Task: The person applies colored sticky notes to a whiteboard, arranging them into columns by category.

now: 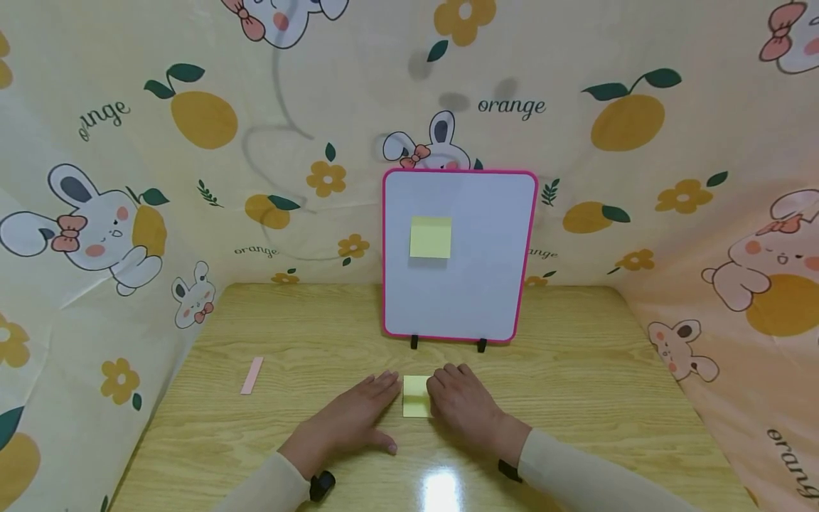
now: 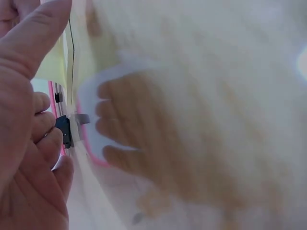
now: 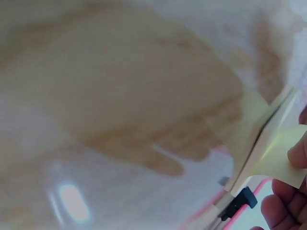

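A yellow sticky note pad [image 1: 416, 397] lies on the table between the two hands. My right hand [image 1: 467, 409] covers the pad's right edge, fingers curled. In the right wrist view, its thumb [image 3: 300, 155] pinches a yellow sticky note [image 3: 278, 158] whose edge bends up from the pad. My left hand [image 1: 355, 416] rests on the table just left of the pad, with its fingers extended and thumb spread toward me. Behind the hands stands a pink-framed whiteboard [image 1: 473, 284], bearing another yellow sticky note [image 1: 431, 237].
Two black feet [image 1: 481, 345] prop the whiteboard on the wooden table [image 1: 595, 398]. A narrow pink strip [image 1: 252, 375] lies at the left. Patterned cloth [image 1: 345, 92] with rabbits and oranges hangs at the back and both sides.
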